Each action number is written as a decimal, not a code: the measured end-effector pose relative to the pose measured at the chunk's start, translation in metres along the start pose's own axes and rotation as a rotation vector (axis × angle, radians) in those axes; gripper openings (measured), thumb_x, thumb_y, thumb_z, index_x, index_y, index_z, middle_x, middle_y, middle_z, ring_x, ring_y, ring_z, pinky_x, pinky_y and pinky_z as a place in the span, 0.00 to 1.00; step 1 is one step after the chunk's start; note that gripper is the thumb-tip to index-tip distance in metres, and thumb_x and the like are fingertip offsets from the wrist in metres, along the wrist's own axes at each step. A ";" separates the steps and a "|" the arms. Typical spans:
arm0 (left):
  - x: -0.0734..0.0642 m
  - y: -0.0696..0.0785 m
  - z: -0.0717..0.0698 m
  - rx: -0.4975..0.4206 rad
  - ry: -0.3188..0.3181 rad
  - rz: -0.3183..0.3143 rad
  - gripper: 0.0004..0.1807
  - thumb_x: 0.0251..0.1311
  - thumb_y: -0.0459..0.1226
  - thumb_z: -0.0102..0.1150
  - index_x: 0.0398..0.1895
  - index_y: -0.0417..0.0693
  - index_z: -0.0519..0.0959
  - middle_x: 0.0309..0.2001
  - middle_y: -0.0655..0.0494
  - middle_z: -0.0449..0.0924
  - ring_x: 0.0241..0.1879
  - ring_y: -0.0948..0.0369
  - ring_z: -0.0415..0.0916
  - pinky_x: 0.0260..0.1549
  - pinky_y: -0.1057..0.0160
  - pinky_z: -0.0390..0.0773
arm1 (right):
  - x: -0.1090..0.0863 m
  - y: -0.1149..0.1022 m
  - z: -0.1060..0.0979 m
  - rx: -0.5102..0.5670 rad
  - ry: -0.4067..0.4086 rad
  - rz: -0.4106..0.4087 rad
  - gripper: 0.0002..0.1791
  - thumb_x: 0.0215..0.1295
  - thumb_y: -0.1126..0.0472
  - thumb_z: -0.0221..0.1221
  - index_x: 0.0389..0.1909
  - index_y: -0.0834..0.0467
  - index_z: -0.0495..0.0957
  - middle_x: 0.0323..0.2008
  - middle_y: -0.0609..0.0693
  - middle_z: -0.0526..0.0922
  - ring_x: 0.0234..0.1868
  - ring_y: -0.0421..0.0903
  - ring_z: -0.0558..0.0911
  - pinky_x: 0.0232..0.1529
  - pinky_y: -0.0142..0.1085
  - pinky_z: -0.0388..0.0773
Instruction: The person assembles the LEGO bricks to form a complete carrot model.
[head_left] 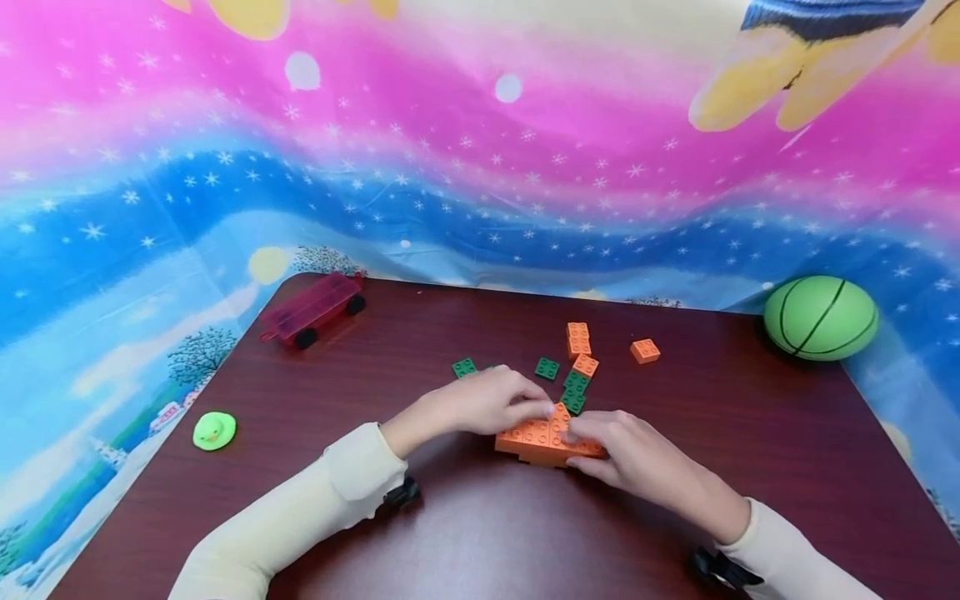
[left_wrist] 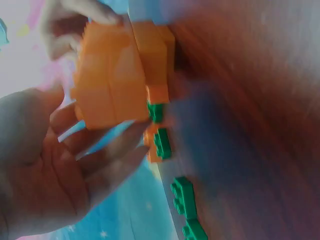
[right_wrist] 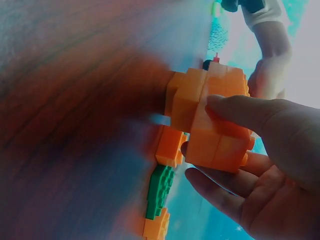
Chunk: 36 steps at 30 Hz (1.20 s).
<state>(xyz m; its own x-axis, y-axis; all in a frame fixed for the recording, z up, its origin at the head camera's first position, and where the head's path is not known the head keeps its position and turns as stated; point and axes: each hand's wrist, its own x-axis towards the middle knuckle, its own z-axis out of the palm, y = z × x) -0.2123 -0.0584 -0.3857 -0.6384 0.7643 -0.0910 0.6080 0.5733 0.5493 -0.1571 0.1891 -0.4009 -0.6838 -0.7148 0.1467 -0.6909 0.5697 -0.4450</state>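
An orange brick build [head_left: 532, 433], several toy building bricks joined in stepped layers, stands on the table between the two hands. My right hand [head_left: 637, 450] grips its right end, the thumb on the near side and the fingers behind. At the upper left side, my left hand [head_left: 487, 402] holds the build, its thumb and index fingertips close to the raised orange brick [head_left: 560, 415]. In the left wrist view the build's smooth side [left_wrist: 112, 75] hides some fingertips. The right wrist view shows the right thumb flat against the orange side [right_wrist: 220, 135].
Beyond the hands lie green bricks [head_left: 575, 390], a separate green brick [head_left: 547, 368], orange bricks [head_left: 578, 339] and a lone orange brick [head_left: 645, 351]. A red toy wagon [head_left: 318, 308], green duck [head_left: 214, 431] and green ball [head_left: 821, 318] sit near the table's edges. Printed cloth [head_left: 480, 167] hangs behind.
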 end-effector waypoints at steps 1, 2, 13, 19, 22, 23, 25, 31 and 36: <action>0.003 -0.003 -0.002 0.053 -0.011 -0.014 0.16 0.76 0.47 0.55 0.60 0.61 0.84 0.41 0.62 0.87 0.34 0.69 0.78 0.33 0.69 0.77 | 0.000 0.000 0.000 0.001 -0.003 -0.001 0.12 0.61 0.61 0.72 0.33 0.46 0.78 0.33 0.37 0.83 0.33 0.30 0.80 0.35 0.27 0.80; 0.005 -0.006 -0.003 0.108 -0.029 -0.029 0.17 0.78 0.45 0.51 0.64 0.64 0.82 0.42 0.62 0.85 0.34 0.68 0.77 0.31 0.69 0.75 | 0.000 0.000 0.000 0.001 -0.005 -0.003 0.11 0.61 0.61 0.72 0.33 0.46 0.78 0.34 0.38 0.85 0.34 0.30 0.81 0.36 0.28 0.81; 0.016 -0.023 -0.004 0.260 -0.265 -0.120 0.32 0.76 0.31 0.49 0.72 0.78 0.70 0.56 0.60 0.79 0.42 0.61 0.76 0.33 0.64 0.75 | -0.002 0.000 -0.003 -0.067 0.000 0.018 0.10 0.60 0.58 0.74 0.35 0.45 0.81 0.36 0.38 0.86 0.35 0.31 0.83 0.37 0.29 0.83; 0.005 -0.029 -0.005 0.356 -0.059 -0.112 0.10 0.67 0.43 0.67 0.49 0.61 0.87 0.45 0.65 0.88 0.44 0.65 0.82 0.44 0.59 0.83 | -0.003 0.001 -0.002 -0.081 0.019 0.027 0.10 0.60 0.57 0.74 0.35 0.44 0.81 0.36 0.37 0.85 0.36 0.31 0.83 0.37 0.30 0.84; -0.002 -0.030 -0.004 0.406 0.011 -0.142 0.09 0.59 0.48 0.73 0.30 0.57 0.84 0.30 0.64 0.82 0.31 0.65 0.75 0.32 0.62 0.77 | -0.003 0.002 -0.001 -0.084 0.027 0.029 0.10 0.60 0.57 0.74 0.35 0.44 0.81 0.37 0.37 0.85 0.36 0.31 0.83 0.37 0.30 0.84; -0.004 -0.030 -0.003 0.419 0.026 -0.151 0.12 0.58 0.49 0.74 0.26 0.57 0.81 0.27 0.64 0.79 0.29 0.65 0.73 0.29 0.62 0.74 | -0.002 0.003 -0.001 -0.087 0.031 0.029 0.11 0.59 0.57 0.74 0.35 0.44 0.80 0.37 0.37 0.85 0.36 0.31 0.83 0.37 0.30 0.83; -0.008 -0.029 0.000 0.441 0.038 -0.168 0.15 0.57 0.50 0.74 0.23 0.55 0.79 0.25 0.64 0.76 0.29 0.64 0.72 0.29 0.63 0.73 | -0.001 0.004 -0.001 -0.093 0.038 0.021 0.11 0.59 0.57 0.74 0.35 0.44 0.80 0.37 0.37 0.85 0.36 0.32 0.83 0.36 0.30 0.83; -0.012 -0.029 0.006 0.440 0.040 -0.133 0.15 0.56 0.47 0.75 0.20 0.55 0.79 0.22 0.65 0.71 0.28 0.66 0.69 0.30 0.65 0.69 | 0.001 0.008 0.000 -0.107 0.051 -0.006 0.11 0.60 0.56 0.74 0.32 0.44 0.78 0.35 0.36 0.84 0.35 0.31 0.83 0.34 0.29 0.81; -0.013 -0.031 0.006 0.341 -0.003 -0.120 0.10 0.56 0.42 0.74 0.32 0.54 0.80 0.28 0.63 0.77 0.29 0.66 0.71 0.31 0.66 0.72 | 0.003 0.009 0.001 -0.110 0.044 -0.002 0.11 0.60 0.56 0.74 0.33 0.43 0.79 0.34 0.35 0.83 0.34 0.30 0.81 0.34 0.30 0.81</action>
<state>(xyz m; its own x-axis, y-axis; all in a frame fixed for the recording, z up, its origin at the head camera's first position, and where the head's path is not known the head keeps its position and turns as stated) -0.2200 -0.0845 -0.4067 -0.7138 0.6860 -0.1410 0.6515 0.7243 0.2255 -0.1649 0.1920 -0.4049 -0.6903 -0.6989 0.1871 -0.7122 0.6109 -0.3458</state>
